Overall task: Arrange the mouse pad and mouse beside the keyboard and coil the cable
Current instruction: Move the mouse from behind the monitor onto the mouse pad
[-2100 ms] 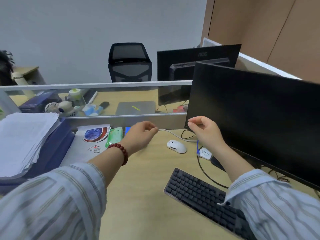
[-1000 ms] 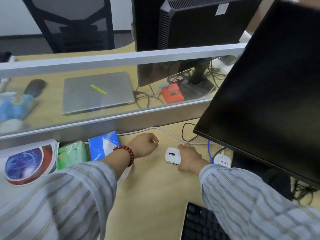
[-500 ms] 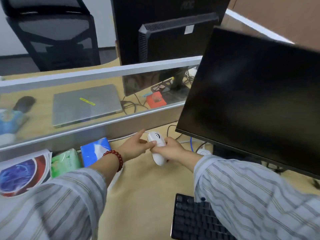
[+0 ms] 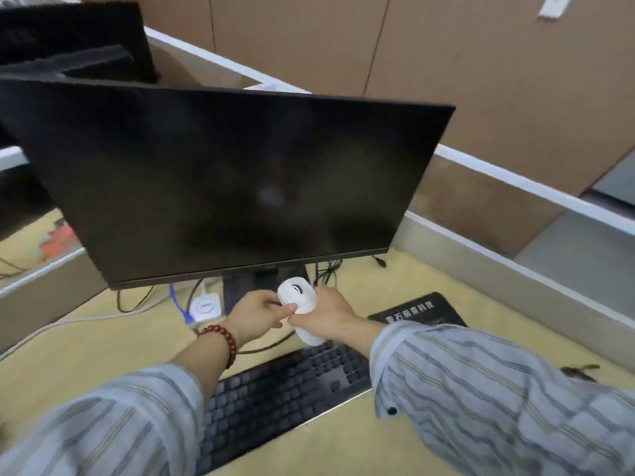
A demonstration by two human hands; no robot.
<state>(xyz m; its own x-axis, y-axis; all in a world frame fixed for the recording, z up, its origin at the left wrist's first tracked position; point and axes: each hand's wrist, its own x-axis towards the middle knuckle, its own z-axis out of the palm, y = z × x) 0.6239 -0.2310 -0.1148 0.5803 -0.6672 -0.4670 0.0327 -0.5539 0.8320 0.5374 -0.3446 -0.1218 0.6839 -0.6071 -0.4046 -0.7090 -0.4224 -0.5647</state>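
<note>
A white mouse (image 4: 298, 297) is held in the air above the desk, just below the monitor's lower edge. My right hand (image 4: 328, 312) grips it from the right and below. My left hand (image 4: 259, 314) pinches its left side with thumb and fingers. The black keyboard (image 4: 285, 389) lies diagonally on the desk beneath my forearms. A black mouse pad (image 4: 417, 310) with white lettering lies to the right of the keyboard, partly hidden by my right sleeve. A white cable (image 4: 86, 319) runs across the desk at the left.
A large dark monitor (image 4: 240, 187) stands close behind my hands, its stand (image 4: 240, 286) in the middle. A white round device (image 4: 205, 306) with a blue cable (image 4: 178, 305) sits left of the stand. Partition walls (image 4: 498, 269) bound the desk at right and left.
My right hand picked the mouse up from the desk at the left. Both hands carried it rightward in front of the monitor. My head turned right, bringing the mouse pad into view.
</note>
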